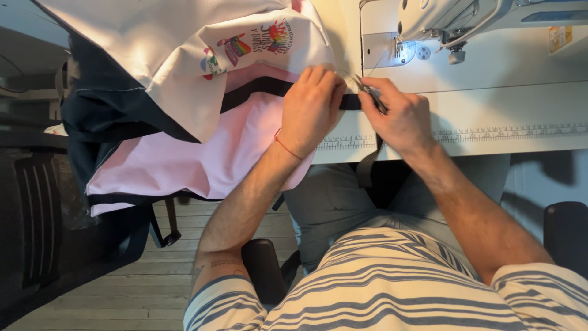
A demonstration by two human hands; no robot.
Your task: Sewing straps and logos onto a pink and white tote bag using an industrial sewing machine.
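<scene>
My left hand [312, 105] presses down on a pink, white and navy fabric bag [184, 141] at its black trim, fingers curled over the edge where a black strap [350, 102] comes out. My right hand [398, 116] is closed around small metal thread snips [370, 93], their tips pointing at the strap right by my left fingertips. A thin thread loops above the two hands. The bag's white panel carries a colourful printed patch [251, 46]. A red string circles my left wrist.
A white sewing machine [447, 18] with a lit needle area stands at the back right on a white table [490, 116] with a ruler strip along its front edge. Black chair armrests [566, 233] flank my lap. The floor is wooden at lower left.
</scene>
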